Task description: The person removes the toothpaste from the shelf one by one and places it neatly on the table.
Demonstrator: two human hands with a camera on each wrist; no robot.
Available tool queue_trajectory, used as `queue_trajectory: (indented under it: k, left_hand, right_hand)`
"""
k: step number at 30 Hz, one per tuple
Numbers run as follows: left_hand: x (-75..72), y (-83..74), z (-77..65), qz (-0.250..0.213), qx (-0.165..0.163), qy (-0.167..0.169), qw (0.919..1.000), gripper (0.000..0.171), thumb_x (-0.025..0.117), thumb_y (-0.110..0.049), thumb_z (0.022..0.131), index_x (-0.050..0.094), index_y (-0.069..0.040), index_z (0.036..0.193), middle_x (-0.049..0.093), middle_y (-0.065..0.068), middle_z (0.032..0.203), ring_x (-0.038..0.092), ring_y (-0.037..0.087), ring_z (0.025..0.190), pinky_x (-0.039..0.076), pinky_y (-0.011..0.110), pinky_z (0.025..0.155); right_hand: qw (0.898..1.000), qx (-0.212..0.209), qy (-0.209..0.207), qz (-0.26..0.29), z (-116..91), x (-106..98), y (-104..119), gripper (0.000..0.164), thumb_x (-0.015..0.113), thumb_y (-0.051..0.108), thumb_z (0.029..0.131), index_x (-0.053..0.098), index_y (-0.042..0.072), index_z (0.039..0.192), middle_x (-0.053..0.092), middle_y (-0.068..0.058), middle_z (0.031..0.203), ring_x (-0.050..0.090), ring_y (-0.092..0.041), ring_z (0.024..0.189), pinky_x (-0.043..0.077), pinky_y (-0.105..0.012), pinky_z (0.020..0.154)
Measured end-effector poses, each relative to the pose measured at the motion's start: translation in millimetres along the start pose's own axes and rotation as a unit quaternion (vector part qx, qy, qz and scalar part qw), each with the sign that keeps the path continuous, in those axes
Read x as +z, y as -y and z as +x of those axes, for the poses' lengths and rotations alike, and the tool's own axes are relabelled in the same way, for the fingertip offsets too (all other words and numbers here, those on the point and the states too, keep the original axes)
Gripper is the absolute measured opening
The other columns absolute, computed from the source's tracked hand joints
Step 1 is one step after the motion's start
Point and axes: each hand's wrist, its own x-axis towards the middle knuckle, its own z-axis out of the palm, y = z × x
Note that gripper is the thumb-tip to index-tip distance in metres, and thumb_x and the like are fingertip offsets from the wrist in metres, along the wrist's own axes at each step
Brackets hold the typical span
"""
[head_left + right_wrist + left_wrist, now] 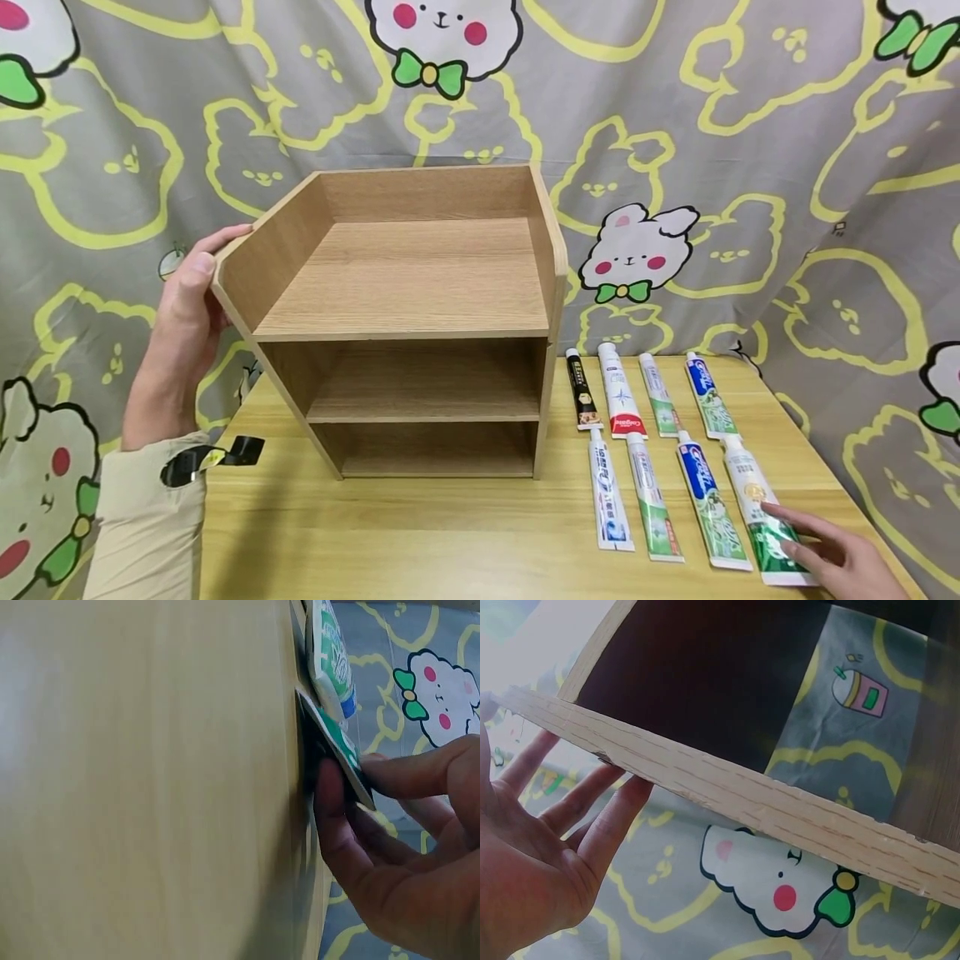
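Note:
A wooden shelf unit (401, 275) stands on the table with its open front facing me. My left hand (191, 292) rests against the outside of its left side panel. In the left wrist view, the extended fingers (604, 825) touch that panel beside its pale edge (705, 769). At the table's right, my right hand (847, 554) pinches the crimped end of a green-and-white toothpaste tube (765, 508). The right wrist view shows the tube's flat green end (341, 746) between thumb and finger, tilted off the table. Another toothpaste tube (331, 660) lies beyond it.
Two rows of toothpaste tubes lie right of the shelf, including a black tube (581, 387), a Colgate tube (621, 392) and a blue-green Crest tube (712, 500). A patterned grey curtain (750, 167) hangs behind the wooden table (420, 533).

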Motion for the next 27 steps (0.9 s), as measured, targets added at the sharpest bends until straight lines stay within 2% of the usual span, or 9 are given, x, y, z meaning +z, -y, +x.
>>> queue_trajectory:
  k: [2,6,12,13,17,25,27]
  left_hand:
    - [-0.5,-0.3,-1.0,0.002,-0.001,-0.002,1.0,0.056,0.059,-0.037,0.096,0.057,-0.011,0.146,0.051,0.016,0.126,0.056,0.027,0.091,0.053,0.028,0.058]
    - [-1.3,-0.3,-1.3,-0.002,-0.001,0.005,1.0,0.056,0.059,-0.037,0.097,0.057,-0.011,0.146,0.05,0.016,0.127,0.057,0.026,0.092,0.055,0.028,0.059]
    - [-3.3,0.3,0.2,-0.009,0.002,0.012,0.9999,0.055,0.059,-0.036,0.097,0.056,-0.011,0.146,0.05,0.015,0.128,0.057,0.026,0.093,0.056,0.029,0.06]
    - [-3.2,0.0,0.6,-0.011,0.003,0.012,0.9999,0.055,0.059,-0.037,0.097,0.056,-0.011,0.146,0.05,0.015,0.128,0.057,0.027,0.092,0.056,0.029,0.059]
    - [-3.8,-1.3,1.2,-0.011,0.005,0.013,0.9998,0.055,0.059,-0.036,0.097,0.056,-0.011,0.146,0.05,0.015,0.128,0.056,0.027,0.093,0.055,0.029,0.06]
    - [-3.6,-2.1,1.3,-0.007,0.005,0.013,0.9999,0.055,0.059,-0.036,0.097,0.056,-0.011,0.146,0.05,0.015,0.129,0.056,0.027,0.094,0.055,0.028,0.06]
    - [-3.0,-2.2,0.8,-0.006,0.003,0.009,0.9999,0.055,0.059,-0.036,0.097,0.057,-0.011,0.146,0.051,0.015,0.128,0.056,0.026,0.093,0.054,0.028,0.059]
  right_hand:
    - [1.0,-0.01,-0.002,-0.01,1.6,-1.5,-0.7,0.05,0.071,0.017,0.096,0.059,0.0,0.142,0.059,-0.03,0.137,0.05,0.016,0.09,0.053,-0.023,0.074]
    - [1.0,-0.008,0.007,-0.009,3.1,-3.0,-3.0,0.053,0.073,0.021,0.095,0.059,0.0,0.142,0.058,-0.03,0.137,0.054,0.014,0.09,0.055,-0.025,0.074]
    - [1.0,-0.012,0.004,-0.026,2.6,-1.5,-4.9,0.055,0.077,0.012,0.09,0.06,-0.003,0.14,0.061,-0.032,0.132,0.069,-0.02,0.095,0.058,-0.032,0.073]
    - [1.0,-0.013,0.007,-0.026,2.5,-1.5,-5.0,0.055,0.077,0.009,0.09,0.059,-0.004,0.14,0.06,-0.033,0.132,0.069,-0.027,0.096,0.059,-0.033,0.073]
    - [0.999,-0.016,0.02,-0.02,3.1,-2.0,-4.9,0.057,0.076,0.007,0.09,0.056,-0.005,0.142,0.056,-0.036,0.136,0.068,-0.041,0.105,0.059,-0.039,0.079]
    - [0.999,-0.016,0.026,-0.011,2.7,-5.5,-1.3,0.057,0.075,0.001,0.089,0.056,-0.004,0.143,0.053,-0.035,0.141,0.065,-0.043,0.114,0.059,-0.035,0.081]
    - [0.999,-0.02,0.029,-0.016,2.6,-7.0,-2.2,0.056,0.075,0.002,0.089,0.057,-0.003,0.143,0.054,-0.033,0.141,0.068,-0.033,0.112,0.058,-0.033,0.082]
